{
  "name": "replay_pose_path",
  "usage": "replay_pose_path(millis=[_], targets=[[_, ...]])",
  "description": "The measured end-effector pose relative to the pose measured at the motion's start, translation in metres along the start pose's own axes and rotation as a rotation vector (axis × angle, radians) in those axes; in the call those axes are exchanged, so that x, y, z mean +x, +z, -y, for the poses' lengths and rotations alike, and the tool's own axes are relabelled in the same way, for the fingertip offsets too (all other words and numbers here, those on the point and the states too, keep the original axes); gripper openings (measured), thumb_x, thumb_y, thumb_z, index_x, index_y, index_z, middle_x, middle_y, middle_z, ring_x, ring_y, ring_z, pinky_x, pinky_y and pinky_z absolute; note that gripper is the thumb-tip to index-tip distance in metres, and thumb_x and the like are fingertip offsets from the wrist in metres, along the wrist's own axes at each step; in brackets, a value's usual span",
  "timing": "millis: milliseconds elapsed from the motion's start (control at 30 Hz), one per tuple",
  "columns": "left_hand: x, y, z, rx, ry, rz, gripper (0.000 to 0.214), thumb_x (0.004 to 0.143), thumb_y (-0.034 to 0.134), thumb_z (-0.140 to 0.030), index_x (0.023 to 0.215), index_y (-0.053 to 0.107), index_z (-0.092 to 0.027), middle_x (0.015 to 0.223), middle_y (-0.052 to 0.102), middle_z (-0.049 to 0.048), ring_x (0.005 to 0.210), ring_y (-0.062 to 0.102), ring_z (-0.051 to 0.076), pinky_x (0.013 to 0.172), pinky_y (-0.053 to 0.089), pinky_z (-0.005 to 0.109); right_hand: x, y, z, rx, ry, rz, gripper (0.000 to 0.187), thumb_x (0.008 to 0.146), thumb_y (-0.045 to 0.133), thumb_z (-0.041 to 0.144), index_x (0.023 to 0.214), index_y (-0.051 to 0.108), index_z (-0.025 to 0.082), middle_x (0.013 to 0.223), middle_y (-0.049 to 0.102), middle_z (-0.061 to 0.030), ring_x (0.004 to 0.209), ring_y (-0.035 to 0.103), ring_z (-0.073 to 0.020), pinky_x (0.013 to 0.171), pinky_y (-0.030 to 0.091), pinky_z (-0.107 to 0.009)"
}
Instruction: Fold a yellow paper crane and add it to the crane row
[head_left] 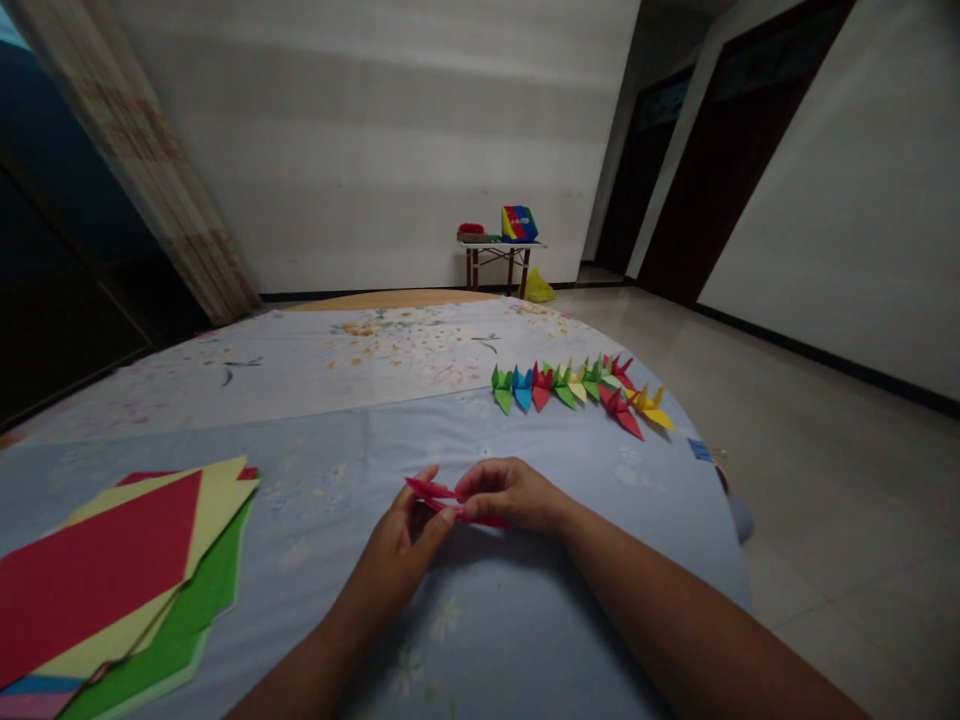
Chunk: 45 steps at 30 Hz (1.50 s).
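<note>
Between my two hands is a folded piece of red paper [431,489], narrow and pointed, held just above the table near its front middle. My left hand [411,527] pinches it from the left, thumb in front and fingers behind. From the right, my right hand [510,492] grips the same paper with thumb and forefinger, hiding part of it. Past my right hand, several folded paper cranes [541,386] in green, blue, red and yellow stand in a row, with a yellow crane [651,406] at the right end.
A stack of coloured paper sheets [97,570] lies at the left, red on top. A floral cloth [300,430] covers the round table. Against the far wall, a small table [504,246] bears a multicoloured box [519,224]; a yellow bag [538,287] sits beside it.
</note>
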<state>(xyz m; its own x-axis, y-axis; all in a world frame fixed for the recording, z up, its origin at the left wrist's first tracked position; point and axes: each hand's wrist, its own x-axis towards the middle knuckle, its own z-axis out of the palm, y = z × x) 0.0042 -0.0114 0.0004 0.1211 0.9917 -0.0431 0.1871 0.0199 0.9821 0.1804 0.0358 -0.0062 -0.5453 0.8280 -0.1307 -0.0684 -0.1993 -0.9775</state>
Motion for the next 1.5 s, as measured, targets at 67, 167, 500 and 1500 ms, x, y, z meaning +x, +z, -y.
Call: replay_pose_path(millis=[67,167,500,1500], targets=[[0.0,0.0,-0.001,-0.009,-0.007,0.002,0.065,0.076,0.057,-0.044,0.129,0.038,-0.011,0.114,0.061,0.0134,0.11,0.054,0.027,0.097,0.038,0.04,0.0,0.0,0.001,-0.007,0.001,0.0,0.039,0.05,0.08,0.036,0.079,0.064,0.014,0.068,0.063,0.0021,0.059,0.053,-0.0075,0.059,0.038,-0.022],[-0.001,-0.001,-0.002,-0.016,-0.017,0.007,0.066,0.075,0.058,-0.044,0.128,0.039,-0.01,0.114,0.061,0.0135,0.112,0.053,0.027,0.098,0.038,0.041,-0.001,-0.001,0.001,-0.011,0.001,0.021,0.04,0.052,0.079,0.038,0.08,0.065,0.014,0.069,0.063,0.0018,0.059,0.053,-0.0074,0.06,0.038,-0.022],[0.0,-0.001,0.007,0.072,0.075,0.049,0.063,0.08,0.054,-0.04,0.132,0.035,-0.012,0.121,0.055,0.0152,0.114,0.051,0.026,0.098,0.037,0.041,-0.001,0.0,0.001,-0.116,-0.059,0.003,0.044,0.059,0.075,0.045,0.089,0.063,0.015,0.076,0.061,0.0003,0.059,0.051,-0.007,0.057,0.038,-0.021],[-0.001,-0.001,0.0,0.308,0.191,0.009,0.058,0.081,0.048,-0.031,0.134,0.032,-0.015,0.124,0.052,0.0144,0.093,0.061,0.022,0.089,0.045,0.042,-0.009,0.005,0.008,-0.989,-0.535,-0.184,0.022,0.08,0.049,0.014,0.096,0.063,0.019,0.085,0.067,-0.0037,0.07,0.058,-0.0111,0.065,0.042,-0.021]])
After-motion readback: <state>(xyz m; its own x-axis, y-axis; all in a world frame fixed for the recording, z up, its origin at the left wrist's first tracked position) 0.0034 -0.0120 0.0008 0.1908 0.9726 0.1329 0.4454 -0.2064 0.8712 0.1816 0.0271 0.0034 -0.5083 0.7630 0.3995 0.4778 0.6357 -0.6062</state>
